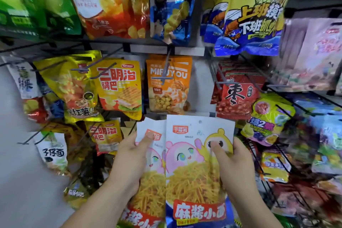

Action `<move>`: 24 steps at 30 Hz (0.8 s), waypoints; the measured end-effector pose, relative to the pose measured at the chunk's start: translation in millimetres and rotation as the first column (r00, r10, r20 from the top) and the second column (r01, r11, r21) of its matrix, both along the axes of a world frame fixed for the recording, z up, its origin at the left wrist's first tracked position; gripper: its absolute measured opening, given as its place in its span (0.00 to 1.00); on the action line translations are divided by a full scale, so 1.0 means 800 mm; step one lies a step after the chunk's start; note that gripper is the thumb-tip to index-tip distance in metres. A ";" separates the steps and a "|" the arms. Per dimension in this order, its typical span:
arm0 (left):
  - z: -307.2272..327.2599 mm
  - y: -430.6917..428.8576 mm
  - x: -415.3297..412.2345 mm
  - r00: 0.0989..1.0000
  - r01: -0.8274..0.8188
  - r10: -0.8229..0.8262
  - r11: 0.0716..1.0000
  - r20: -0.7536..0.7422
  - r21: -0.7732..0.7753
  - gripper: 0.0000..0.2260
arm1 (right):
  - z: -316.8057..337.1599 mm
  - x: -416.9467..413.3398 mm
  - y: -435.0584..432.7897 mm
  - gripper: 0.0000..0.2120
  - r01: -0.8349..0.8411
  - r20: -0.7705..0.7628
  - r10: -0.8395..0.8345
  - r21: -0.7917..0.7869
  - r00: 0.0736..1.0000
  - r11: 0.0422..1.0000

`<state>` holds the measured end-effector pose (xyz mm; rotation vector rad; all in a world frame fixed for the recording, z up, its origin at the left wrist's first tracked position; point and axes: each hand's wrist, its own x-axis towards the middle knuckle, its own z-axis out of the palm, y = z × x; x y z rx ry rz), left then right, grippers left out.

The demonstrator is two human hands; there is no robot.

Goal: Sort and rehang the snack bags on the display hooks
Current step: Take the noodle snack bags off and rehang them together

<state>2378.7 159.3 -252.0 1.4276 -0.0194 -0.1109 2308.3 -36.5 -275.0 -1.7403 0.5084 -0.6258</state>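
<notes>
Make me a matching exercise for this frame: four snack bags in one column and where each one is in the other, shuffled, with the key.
Bags:
1. orange popcorn bag
2. red date bag
3. front noodle bag
4. rear noodle bag

Places:
A. held by the left hand
B. hanging in the middle row, right of centre
C. held by the right hand
D. hanging in the middle row, at centre

Pairs: 1-D, 2-B, 3-C, 4-A
</notes>
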 end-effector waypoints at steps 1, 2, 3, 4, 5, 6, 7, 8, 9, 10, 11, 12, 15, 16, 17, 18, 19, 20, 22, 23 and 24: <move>0.000 0.002 0.005 0.999 -0.016 0.016 0.999 0.029 0.029 0.09 | 0.004 0.001 -0.004 0.03 -0.008 0.020 0.008 -0.003 1.000 1.000; 0.002 0.004 0.010 0.998 -0.035 0.033 0.998 0.055 0.051 0.09 | 0.008 0.003 -0.008 0.03 -0.011 0.031 0.011 -0.018 0.999 1.000; 0.002 0.007 0.017 0.996 -0.049 0.043 0.996 0.081 0.070 0.09 | 0.013 0.004 -0.011 0.04 -0.013 0.035 0.015 -0.046 0.999 0.999; 0.004 0.010 0.023 0.993 -0.060 0.050 0.994 0.106 0.089 0.09 | 0.016 0.007 -0.015 0.05 -0.017 0.030 0.019 -0.068 0.999 0.998; 0.005 0.014 0.029 0.990 -0.062 0.047 0.992 0.133 0.110 0.09 | 0.021 0.011 -0.018 0.07 -0.020 0.027 0.022 -0.080 0.999 0.997; 0.007 0.018 0.035 0.986 -0.062 0.041 0.989 0.161 0.131 0.09 | 0.027 0.015 -0.020 0.09 -0.018 0.031 0.020 -0.086 0.999 0.996; 0.007 0.022 0.042 0.982 -0.061 0.033 0.987 0.187 0.148 0.10 | 0.033 0.019 -0.021 0.10 -0.010 0.043 0.013 -0.087 0.999 0.996; 0.006 0.026 0.050 0.979 -0.054 0.020 0.985 0.205 0.162 0.10 | 0.039 0.023 -0.022 0.10 0.005 0.064 0.001 -0.084 0.998 0.996; 0.005 0.030 0.058 0.977 -0.039 0.003 0.986 0.214 0.164 0.10 | 0.045 0.027 -0.022 0.11 0.025 0.088 -0.019 -0.076 0.996 0.997; 0.006 0.032 0.066 0.976 -0.016 -0.019 0.988 0.219 0.154 0.10 | 0.049 0.030 -0.023 0.12 0.056 0.113 -0.048 -0.065 0.992 0.996; 0.007 0.034 0.073 0.974 0.010 -0.042 0.990 0.224 0.143 0.09 | 0.053 0.033 -0.025 0.14 0.090 0.133 -0.082 -0.055 0.988 0.994; 0.009 0.035 0.079 0.972 0.031 -0.062 0.990 0.227 0.137 0.09 | 0.057 0.036 -0.026 0.16 0.121 0.147 -0.113 -0.046 0.983 0.992; 0.013 0.032 0.093 0.965 0.062 -0.090 0.991 0.245 0.120 0.11 | 0.063 0.039 -0.029 0.18 0.166 0.171 -0.152 -0.068 0.973 0.984; 0.014 0.030 0.098 0.964 0.063 -0.092 0.990 0.249 0.122 0.11 | 0.063 0.039 -0.029 0.17 0.177 0.178 -0.161 -0.078 0.971 0.981; 0.013 0.029 0.102 0.964 0.062 -0.092 0.990 0.249 0.128 0.11 | 0.061 0.039 -0.029 0.17 0.188 0.188 -0.172 -0.072 0.967 0.979; 0.012 0.028 0.106 0.964 0.060 -0.093 0.989 0.248 0.136 0.11 | 0.060 0.036 -0.029 0.18 0.190 0.204 -0.175 -0.058 0.963 0.980; 0.012 0.025 0.109 0.964 0.061 -0.098 0.987 0.249 0.150 0.09 | 0.057 0.034 -0.029 0.18 0.187 0.221 -0.172 -0.046 0.960 0.981; 0.011 0.023 0.111 0.963 0.060 -0.101 0.984 0.248 0.166 0.08 | 0.056 0.031 -0.030 0.18 0.182 0.238 -0.168 -0.040 0.957 0.982; 0.011 0.017 0.108 0.965 0.064 -0.103 0.984 0.242 0.166 0.07 | 0.056 0.029 -0.031 0.15 0.180 0.262 -0.161 -0.050 0.952 0.982; 0.012 0.014 0.107 0.967 0.060 -0.095 0.987 0.238 0.152 0.07 | 0.057 0.029 -0.033 0.14 0.184 0.270 -0.161 -0.062 0.949 0.981; 0.012 0.011 0.105 0.967 0.051 -0.084 0.989 0.239 0.141 0.07 | 0.058 0.029 -0.033 0.13 0.184 0.274 -0.157 -0.077 0.949 0.980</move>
